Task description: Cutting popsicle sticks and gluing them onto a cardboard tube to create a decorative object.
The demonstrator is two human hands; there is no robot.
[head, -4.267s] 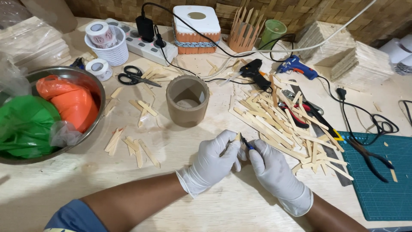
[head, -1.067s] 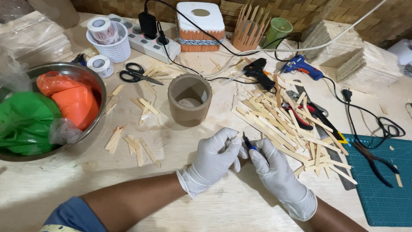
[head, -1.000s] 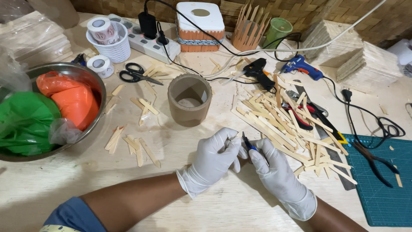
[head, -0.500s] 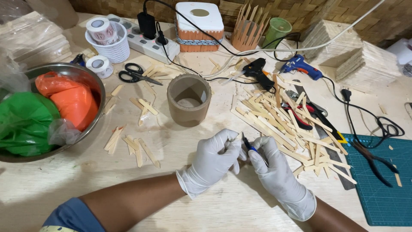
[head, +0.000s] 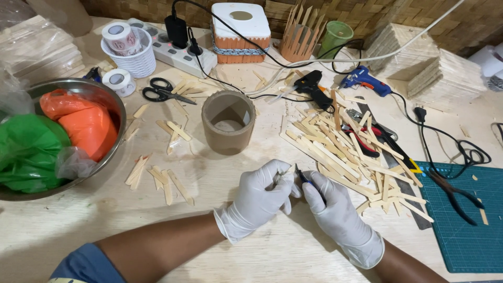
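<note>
Both my hands wear white gloves and meet low in the middle of the table. My left hand (head: 259, 195) pinches a small wooden stick piece (head: 290, 169) at its fingertips. My right hand (head: 330, 205) is closed on small blue-handled cutters (head: 303, 176), whose jaws point at that stick piece. A pile of flat wooden sticks (head: 346, 149) lies just right of my hands. A brown cardboard tube (head: 228, 121) stands upright above them.
A metal bowl (head: 112, 102) with orange and green plastic bags sits at the left. Scissors (head: 162, 93), tape rolls, a power strip (head: 181, 52), two glue guns (head: 314, 86), pliers (head: 456, 194) on a green cutting mat (head: 466, 225), and short stick offcuts (head: 160, 175) lie around.
My hands stay nearly in place, with small shifts of the fingers around the stick piece and cutters. Nothing else on the table has moved.
</note>
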